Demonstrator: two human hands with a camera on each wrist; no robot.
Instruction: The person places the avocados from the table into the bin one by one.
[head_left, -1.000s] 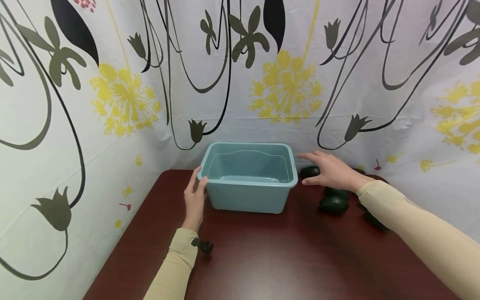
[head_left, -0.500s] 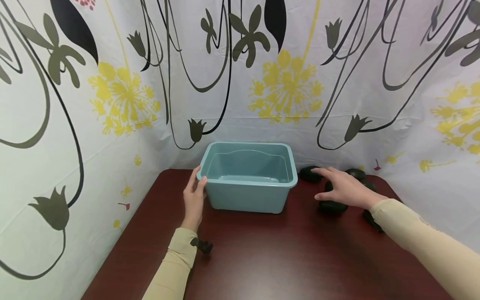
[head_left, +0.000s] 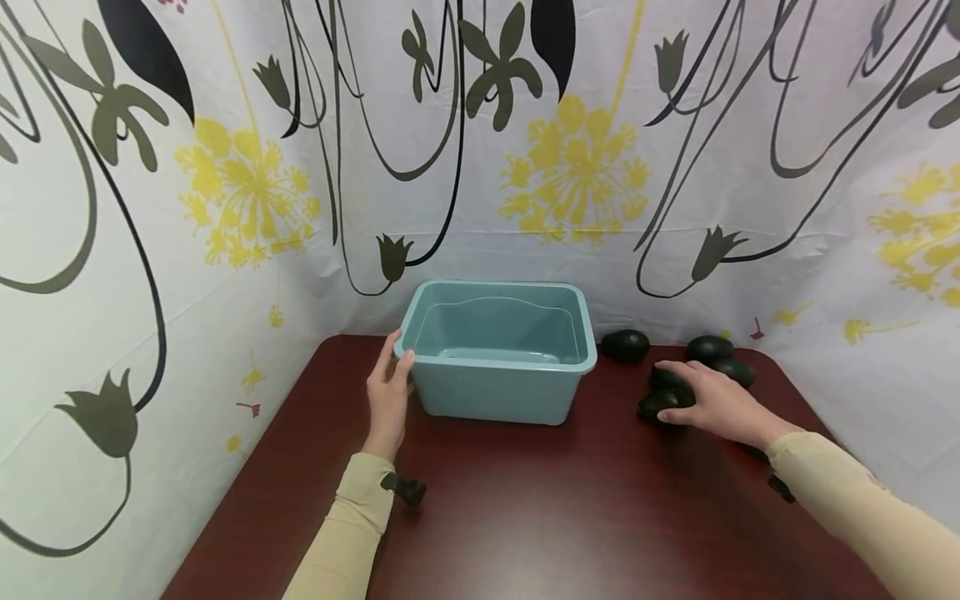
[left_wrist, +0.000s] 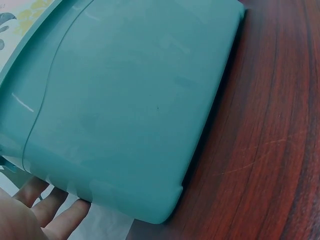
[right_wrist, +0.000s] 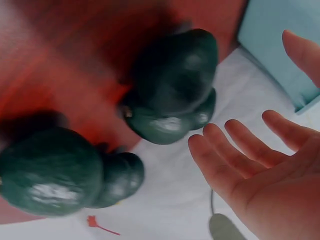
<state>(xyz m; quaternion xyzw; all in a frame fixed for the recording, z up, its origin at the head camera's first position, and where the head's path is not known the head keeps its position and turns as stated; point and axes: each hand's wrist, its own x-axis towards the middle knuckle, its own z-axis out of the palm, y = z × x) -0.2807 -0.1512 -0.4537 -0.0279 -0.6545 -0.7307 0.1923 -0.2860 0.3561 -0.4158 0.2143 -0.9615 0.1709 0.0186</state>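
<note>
A light blue plastic bin (head_left: pixel 495 392) stands at the table's back, and nothing shows inside it. My left hand (head_left: pixel 387 408) holds its front left corner, thumb at the front rim and fingers along the left side. In the left wrist view those fingers (left_wrist: pixel 65 220) touch the outer wall. To the right, my right hand (head_left: pixel 720 406) hovers at a pair of dark green avocados (head_left: pixel 658 406), thumb and fingers apart. Its palm (right_wrist: pixel 280 195) holds nothing in the right wrist view, where avocados (right_wrist: pixel 175 75) lie just beyond the fingertips.
One avocado (head_left: pixel 625 345) lies alone close to the bin's right side. Behind my right hand are more avocados (head_left: pixel 708 347) near the table's back right corner. A patterned cloth (head_left: pixel 480 200) hangs right behind the dark red wooden table (head_left: pixel 510 508) and along its sides.
My right hand has moved away from beside the bin, rightward and down toward the avocado pair, uncovering the lone avocado. My left hand has stayed at the bin's corner.
</note>
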